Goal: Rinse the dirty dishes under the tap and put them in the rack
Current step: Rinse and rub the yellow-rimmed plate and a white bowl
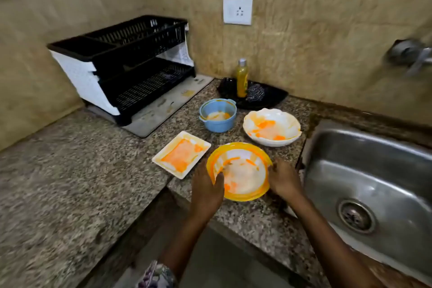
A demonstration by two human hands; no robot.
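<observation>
On counter, hands (207,192) round yellow bowl (240,170)

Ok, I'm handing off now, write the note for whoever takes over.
Left hand and right hand both grip the rim of the yellow bowl, on or just off the counter.
Still dirty on the counter: tray, blue pot, white bowl.
Rack holds no dishes that I can see; sink has none.
Done: nothing rinsed yet.
Left: rinse all four under the tap, then rack them.
</observation>
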